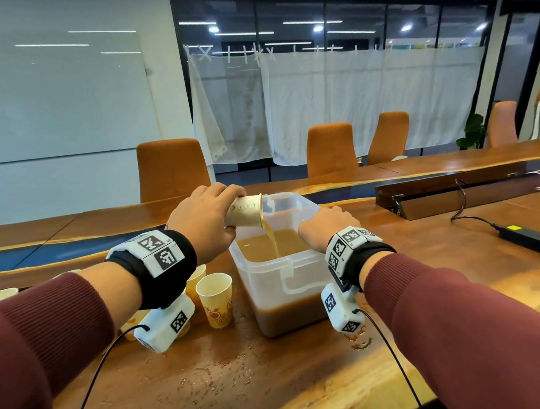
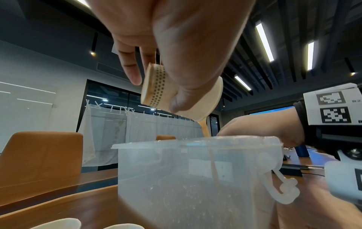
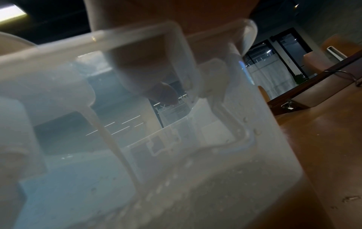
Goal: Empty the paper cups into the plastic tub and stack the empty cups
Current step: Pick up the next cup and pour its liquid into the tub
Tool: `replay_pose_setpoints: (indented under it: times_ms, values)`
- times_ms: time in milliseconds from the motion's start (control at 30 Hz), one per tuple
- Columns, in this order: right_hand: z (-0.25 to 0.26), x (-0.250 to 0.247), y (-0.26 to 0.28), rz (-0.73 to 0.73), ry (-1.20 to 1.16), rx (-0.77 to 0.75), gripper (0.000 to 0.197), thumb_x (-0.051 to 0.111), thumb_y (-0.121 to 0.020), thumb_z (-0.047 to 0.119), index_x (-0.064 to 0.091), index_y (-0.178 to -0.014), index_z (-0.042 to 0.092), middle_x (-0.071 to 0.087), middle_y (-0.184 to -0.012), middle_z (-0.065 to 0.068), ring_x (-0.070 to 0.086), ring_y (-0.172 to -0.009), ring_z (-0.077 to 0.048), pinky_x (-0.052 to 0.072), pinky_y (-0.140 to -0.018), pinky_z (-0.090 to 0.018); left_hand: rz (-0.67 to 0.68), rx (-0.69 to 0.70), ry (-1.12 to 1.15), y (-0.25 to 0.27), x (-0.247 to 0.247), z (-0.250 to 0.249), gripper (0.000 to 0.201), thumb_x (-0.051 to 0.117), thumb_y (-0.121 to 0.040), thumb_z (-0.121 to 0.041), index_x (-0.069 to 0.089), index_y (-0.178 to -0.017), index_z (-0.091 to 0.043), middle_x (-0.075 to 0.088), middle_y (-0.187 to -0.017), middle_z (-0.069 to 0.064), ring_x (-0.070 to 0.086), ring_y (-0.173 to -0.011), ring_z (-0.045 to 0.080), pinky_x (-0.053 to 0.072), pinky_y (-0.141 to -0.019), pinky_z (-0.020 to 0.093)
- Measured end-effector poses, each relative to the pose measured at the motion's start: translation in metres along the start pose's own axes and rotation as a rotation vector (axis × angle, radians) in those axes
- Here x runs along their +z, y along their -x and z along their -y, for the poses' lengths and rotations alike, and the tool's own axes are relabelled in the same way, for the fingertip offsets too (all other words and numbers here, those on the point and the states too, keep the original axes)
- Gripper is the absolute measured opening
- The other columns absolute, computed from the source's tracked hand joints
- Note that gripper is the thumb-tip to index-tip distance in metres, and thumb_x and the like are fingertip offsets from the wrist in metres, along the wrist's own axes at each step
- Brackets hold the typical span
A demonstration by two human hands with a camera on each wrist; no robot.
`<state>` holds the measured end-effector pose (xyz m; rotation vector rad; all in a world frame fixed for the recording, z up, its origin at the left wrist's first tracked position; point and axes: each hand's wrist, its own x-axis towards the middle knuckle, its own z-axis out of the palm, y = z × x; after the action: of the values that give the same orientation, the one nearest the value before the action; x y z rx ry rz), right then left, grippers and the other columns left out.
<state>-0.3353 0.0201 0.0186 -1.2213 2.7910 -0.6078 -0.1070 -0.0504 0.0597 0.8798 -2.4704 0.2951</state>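
Observation:
My left hand (image 1: 206,221) grips a paper cup (image 1: 245,211) tipped on its side over the translucent plastic tub (image 1: 287,286). A thin stream of brown liquid (image 1: 272,239) runs from the cup's rim into the tub, which holds brown liquid. In the left wrist view the cup (image 2: 156,91) is pinched between thumb and fingers above the tub (image 2: 195,178). My right hand (image 1: 326,227) grips the tub's right rim. The right wrist view looks through the tub wall (image 3: 176,155), with a fingertip (image 3: 166,93) curled over the rim inside. An empty patterned cup (image 1: 216,299) stands left of the tub.
More paper cups (image 1: 195,281) stand partly hidden under my left wrist, another (image 1: 0,295) at the far left. The wooden table (image 1: 242,382) is wet with droplets. A black power adapter (image 1: 530,239) with cable lies to the right. Orange chairs (image 1: 172,169) line the far side.

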Motion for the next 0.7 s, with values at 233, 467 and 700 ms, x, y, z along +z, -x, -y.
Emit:
replay_pose_setpoints:
  times_ms: [233,467,700]
  values:
    - [0.0,0.0,0.0,-0.003,0.001,-0.013,0.06,0.047,-0.092,0.04,0.053,-0.145,0.013,0.052,-0.144,-0.015,0.054,-0.125,-0.039,0.045,-0.096,-0.045,-0.047,0.082,-0.074,0.001,0.005,-0.001,0.059,0.073,-0.09,-0.026,0.046,-0.143,-0.033,0.054,-0.139,-0.002,0.047,-0.123,0.024,0.048,-0.1,0.039]
    - [-0.001,-0.001,0.001,-0.01,0.006,-0.017,0.058,0.048,-0.09,0.038,0.056,-0.14,0.011,0.054,-0.141,-0.015,0.056,-0.122,-0.039,0.044,-0.091,-0.043,-0.093,0.163,-0.181,-0.001,0.014,-0.001,0.063,0.079,-0.082,-0.015,0.054,-0.138,-0.029,0.059,-0.135,0.003,0.051,-0.123,0.031,0.052,-0.09,0.047]
    - [-0.001,-0.001,0.002,-0.014,0.002,-0.026,0.053,0.048,-0.088,0.038,0.061,-0.132,0.01,0.06,-0.133,-0.016,0.059,-0.115,-0.039,0.049,-0.093,-0.043,-0.047,0.129,-0.18,0.005,0.024,-0.004,0.063,0.076,-0.084,-0.02,0.049,-0.14,-0.03,0.057,-0.136,0.002,0.052,-0.121,0.03,0.05,-0.093,0.045]
